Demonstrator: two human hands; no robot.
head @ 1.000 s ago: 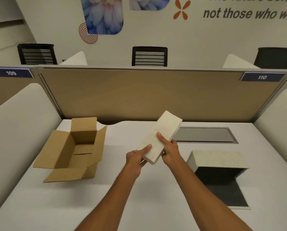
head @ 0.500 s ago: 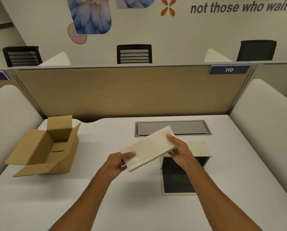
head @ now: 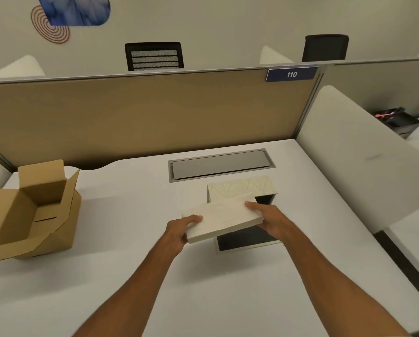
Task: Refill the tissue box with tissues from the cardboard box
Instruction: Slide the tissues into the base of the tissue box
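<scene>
White counter (head: 130, 276) carries an open brown cardboard box (head: 33, 215) at its left edge; left hand (head: 179, 233) and right hand (head: 271, 221) grip a cream tissue stack (head: 223, 218) over the open patterned tissue box (head: 242, 188).

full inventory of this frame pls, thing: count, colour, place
cardboard box: 1, brown, flaps open, desk left
tissue stack: 1, off-white, held in front of the tissue box
tissue box: 1, pale patterned outside, dark inside, open, desk centre-right
desk: 1, white
cable hatch: 1, grey, desk rear
partition: 1, tan, behind desk
label 110: 1, blue, partition top right
chairs: 2, black, beyond partition
black tray: 1, far right
left hand: 1, grips stack's left end
right hand: 1, grips stack's right end
</scene>
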